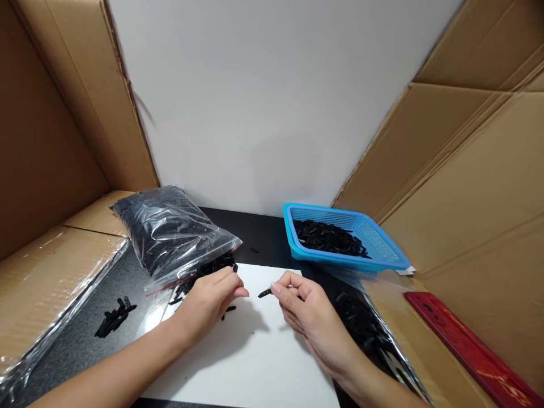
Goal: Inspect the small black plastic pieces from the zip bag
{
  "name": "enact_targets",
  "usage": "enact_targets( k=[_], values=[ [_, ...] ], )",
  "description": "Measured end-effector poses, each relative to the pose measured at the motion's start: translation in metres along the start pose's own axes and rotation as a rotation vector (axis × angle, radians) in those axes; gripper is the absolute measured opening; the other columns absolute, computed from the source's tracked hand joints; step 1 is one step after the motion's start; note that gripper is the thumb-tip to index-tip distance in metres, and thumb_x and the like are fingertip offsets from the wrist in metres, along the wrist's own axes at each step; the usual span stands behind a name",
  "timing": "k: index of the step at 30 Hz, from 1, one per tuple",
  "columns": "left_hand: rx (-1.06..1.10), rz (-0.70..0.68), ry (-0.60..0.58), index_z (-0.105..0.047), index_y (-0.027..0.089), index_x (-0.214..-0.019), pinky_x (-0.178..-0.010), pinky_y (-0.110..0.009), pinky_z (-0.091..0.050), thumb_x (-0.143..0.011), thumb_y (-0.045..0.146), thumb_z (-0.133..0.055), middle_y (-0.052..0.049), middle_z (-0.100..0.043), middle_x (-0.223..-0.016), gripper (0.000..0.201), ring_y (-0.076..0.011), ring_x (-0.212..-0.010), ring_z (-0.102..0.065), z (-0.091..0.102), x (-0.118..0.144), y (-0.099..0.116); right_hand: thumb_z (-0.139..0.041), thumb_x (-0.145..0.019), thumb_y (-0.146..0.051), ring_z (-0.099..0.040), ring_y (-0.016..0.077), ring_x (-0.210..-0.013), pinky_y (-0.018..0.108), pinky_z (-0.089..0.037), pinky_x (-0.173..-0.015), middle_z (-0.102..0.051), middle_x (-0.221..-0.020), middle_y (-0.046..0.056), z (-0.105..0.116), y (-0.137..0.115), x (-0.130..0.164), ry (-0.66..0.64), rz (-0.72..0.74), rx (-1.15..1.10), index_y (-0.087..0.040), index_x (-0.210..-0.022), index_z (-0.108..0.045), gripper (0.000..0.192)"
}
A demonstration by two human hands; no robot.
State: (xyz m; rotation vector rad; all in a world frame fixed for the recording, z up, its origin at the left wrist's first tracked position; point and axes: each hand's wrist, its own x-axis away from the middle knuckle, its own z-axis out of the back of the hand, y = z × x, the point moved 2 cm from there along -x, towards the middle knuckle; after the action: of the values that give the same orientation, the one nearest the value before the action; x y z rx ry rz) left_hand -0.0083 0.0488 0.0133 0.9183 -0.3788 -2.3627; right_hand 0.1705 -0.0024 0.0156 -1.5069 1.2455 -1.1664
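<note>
Our right hand (312,314) pinches a small black clip (265,293); our left hand (210,300) is curled. We think a weak pinch could drop it.

Small packing workbench: cardboard boxes (467,170), bagged black parts (170,226), parts basket (382,249).

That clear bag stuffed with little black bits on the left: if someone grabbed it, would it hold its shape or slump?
The clear bag would probably slump: its thin film wrinkles and sags around loose black pieces spilling from its mouth near the left hand. It looks fairly heavy, being bulging full. The glossy film may be slippery.
</note>
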Motion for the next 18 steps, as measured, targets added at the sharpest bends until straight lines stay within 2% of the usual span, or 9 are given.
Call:
enact_targets(
  k=[2, 4, 6, 10, 15, 18],
  values=[
    [0.170, 0.181, -0.032, -0.057, 0.019, -0.074, -0.054, -0.022, -0.032, -0.097, 0.024, -0.043, 0.003, -0.053, -0.064, 0.028, -0.0106, -0.056, -0.045, 0.000, 0.001, 0.005, -0.068, -0.083, -0.046, -0.013, 0.0045, -0.044, 0.022, -0.009, -0.041, -0.027, -0.050, -0.012, 0.000, 0.002, 0.000, 0.005, 0.009, 0.041, -0.019, -0.069, -0.048, 0.037],
    [0.281, 0.348, -0.118, -0.060, 0.019, -0.082, -0.054, -0.022, -0.032, -0.094, 0.025, -0.050, 0.005, -0.053, -0.062, 0.017, -0.0105, -0.056, -0.044, -0.003, 0.002, 0.012, -0.067, -0.084, -0.047, -0.014, 0.0050, -0.044, 0.022, -0.010, -0.042, -0.028, -0.051, -0.011, -0.001, 0.005, 0.000, 0.004, 0.017, 0.089, -0.018, -0.069, -0.049, 0.037],
    [0.333, 0.432, -0.200, -0.061, 0.019, -0.082, -0.057, -0.022, -0.032, -0.091, 0.029, -0.053, 0.005, -0.052, -0.062, 0.015, -0.0110, -0.058, -0.043, -0.006, 0.003, 0.020, -0.066, -0.084, -0.048, -0.015, 0.0055, -0.045, 0.023, -0.011, -0.042, -0.029, -0.050, -0.011, -0.001, 0.006, 0.001, 0.000, 0.025, 0.121, -0.018, -0.069, -0.049, 0.037],
    [0.424, 0.494, -0.263, -0.056, 0.018, -0.073, -0.061, -0.024, -0.032, -0.095, 0.037, -0.045, 0.003, -0.049, -0.067, 0.031, -0.0122, -0.064, -0.042, -0.007, 0.003, 0.031, -0.065, -0.085, -0.047, -0.018, 0.0063, -0.045, 0.023, -0.014, -0.043, -0.031, -0.050, -0.010, -0.001, 0.005, 0.002, -0.006, 0.038, 0.153, -0.018, -0.067, -0.050, 0.036],
    [0.527, 0.550, -0.308, -0.054, 0.018, -0.077, -0.056, -0.023, -0.029, -0.096, 0.045, -0.039, 0.006, -0.038, -0.061, 0.036, -0.0113, -0.059, -0.035, -0.005, 0.005, 0.034, -0.067, -0.083, -0.040, -0.030, 0.0085, -0.050, 0.024, -0.023, -0.048, -0.041, -0.053, -0.006, -0.002, -0.006, 0.003, 0.012, 0.088, 0.254, -0.017, -0.064, -0.055, 0.032],
    [0.557, 0.568, -0.310, -0.057, 0.018, -0.082, -0.054, -0.023, -0.029, -0.097, 0.044, -0.036, 0.006, -0.040, -0.060, 0.037, -0.0111, -0.057, -0.035, -0.005, 0.006, 0.035, -0.068, -0.081, -0.040, -0.034, 0.0097, -0.054, 0.024, -0.027, -0.051, -0.048, -0.058, -0.004, -0.002, -0.008, 0.004, 0.040, 0.124, 0.273, -0.015, -0.067, -0.062, 0.029]
  ],
)
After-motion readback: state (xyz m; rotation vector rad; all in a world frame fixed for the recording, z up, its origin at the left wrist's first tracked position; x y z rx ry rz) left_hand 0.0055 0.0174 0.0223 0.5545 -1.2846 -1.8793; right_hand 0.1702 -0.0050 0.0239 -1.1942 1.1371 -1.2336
